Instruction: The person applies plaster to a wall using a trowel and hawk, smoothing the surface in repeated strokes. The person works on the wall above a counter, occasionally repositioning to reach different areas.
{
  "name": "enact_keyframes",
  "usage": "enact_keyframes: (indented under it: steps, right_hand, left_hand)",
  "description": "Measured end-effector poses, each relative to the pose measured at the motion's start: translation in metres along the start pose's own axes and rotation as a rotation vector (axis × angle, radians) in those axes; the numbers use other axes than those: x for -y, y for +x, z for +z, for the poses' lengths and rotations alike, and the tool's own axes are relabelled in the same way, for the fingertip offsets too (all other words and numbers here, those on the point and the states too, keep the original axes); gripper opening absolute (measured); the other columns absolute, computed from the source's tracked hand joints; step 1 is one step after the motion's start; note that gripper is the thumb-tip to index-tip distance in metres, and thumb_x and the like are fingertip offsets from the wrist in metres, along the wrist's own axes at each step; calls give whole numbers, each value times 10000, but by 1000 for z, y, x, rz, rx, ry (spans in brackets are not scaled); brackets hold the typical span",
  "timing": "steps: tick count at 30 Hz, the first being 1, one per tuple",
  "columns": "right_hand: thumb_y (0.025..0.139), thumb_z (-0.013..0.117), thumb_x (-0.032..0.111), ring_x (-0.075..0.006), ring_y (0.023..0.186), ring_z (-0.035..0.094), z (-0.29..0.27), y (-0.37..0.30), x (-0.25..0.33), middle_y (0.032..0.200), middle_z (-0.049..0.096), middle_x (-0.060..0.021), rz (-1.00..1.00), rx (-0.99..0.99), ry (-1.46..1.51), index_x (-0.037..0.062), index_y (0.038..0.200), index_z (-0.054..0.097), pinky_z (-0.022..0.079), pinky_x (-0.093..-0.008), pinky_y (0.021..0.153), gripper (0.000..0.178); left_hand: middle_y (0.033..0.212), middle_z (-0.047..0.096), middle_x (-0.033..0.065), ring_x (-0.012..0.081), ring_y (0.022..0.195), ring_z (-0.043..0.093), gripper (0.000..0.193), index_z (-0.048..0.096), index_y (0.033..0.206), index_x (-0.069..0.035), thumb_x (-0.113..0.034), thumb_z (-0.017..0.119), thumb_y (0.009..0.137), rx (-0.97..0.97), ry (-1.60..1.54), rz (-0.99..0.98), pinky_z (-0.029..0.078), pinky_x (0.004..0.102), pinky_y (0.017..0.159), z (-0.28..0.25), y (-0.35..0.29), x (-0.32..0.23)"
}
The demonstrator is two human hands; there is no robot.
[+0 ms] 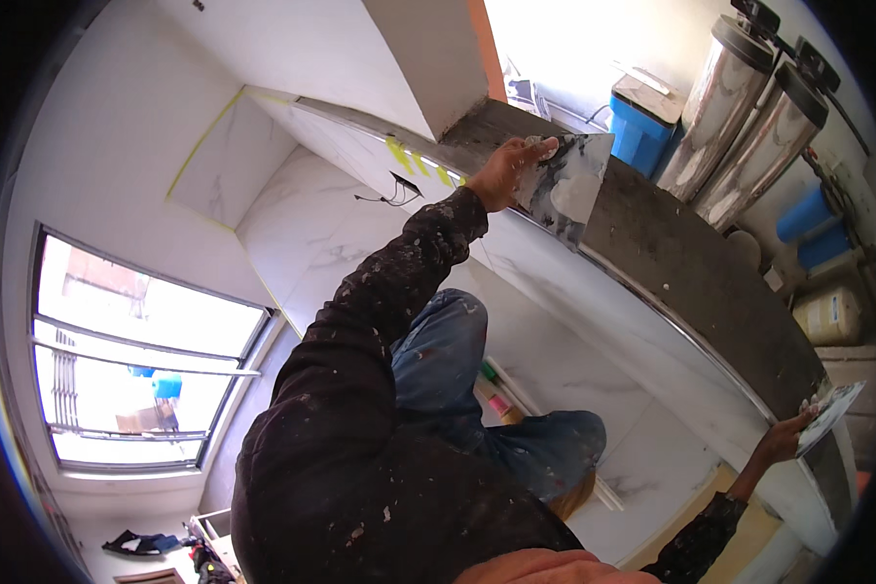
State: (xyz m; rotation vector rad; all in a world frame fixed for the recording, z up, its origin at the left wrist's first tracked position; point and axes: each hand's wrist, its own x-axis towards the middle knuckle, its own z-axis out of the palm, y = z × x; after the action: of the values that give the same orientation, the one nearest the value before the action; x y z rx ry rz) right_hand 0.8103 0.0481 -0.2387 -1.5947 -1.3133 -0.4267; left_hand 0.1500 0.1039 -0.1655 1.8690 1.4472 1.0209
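My left hand (503, 175) is stretched out ahead, its fingers closed on one edge of a square, flat metal plate (576, 200) smeared with dark and whitish paste. The plate is beside the edge of a long grey ledge (691, 268); whether it touches is unclear. Far to the right, my right hand (786, 436) grips a second flat plate (832, 417), pale and spotted with paste, near the same ledge's near end. Any handles on the two plates are hidden. Both dark sleeves are flecked with white.
Beyond the ledge stand a blue box (642, 122) and shiny cylinders (718, 102) with pipes. Wires (391, 198) stick out of the marbled wall below yellow tape marks (399, 156). A window (141, 355) is at left. Rods and a green-tipped tool (489, 371) lie by my knees.
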Motion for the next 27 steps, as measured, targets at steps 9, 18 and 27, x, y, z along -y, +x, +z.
enact_keyframes:
  steps: [9,18,27]
  right_hand:
    - [936,428,83,-290,889,660,19,-18,-26,1065,649,-150,-357,-21,-375,19,1362,367,513,-340,754,435]
    - [953,520,255,-177,867,589,5,1,40,929,627,-114,168,-275,807,-33,992,600,472,-311,792,301]
    - [937,510,204,-404,979,590,-20,17,73,1069,613,-233,300,12,12,32,1195,561,483,-428,815,313]
  left_hand:
    - [1476,328,71,180,1367,279,501,371,1394,-57,-311,305,967,-53,-527,-17,227,316,1100,7,5,37]
    - [1470,298,173,279,1367,267,494,361,1383,-18,-305,300,986,85,-552,240,155,413,1134,23,18,66]
    - [1400,395,71,237,1292,365,558,336,1401,-39,-322,399,923,176,-513,141,266,404,1089,29,24,39]
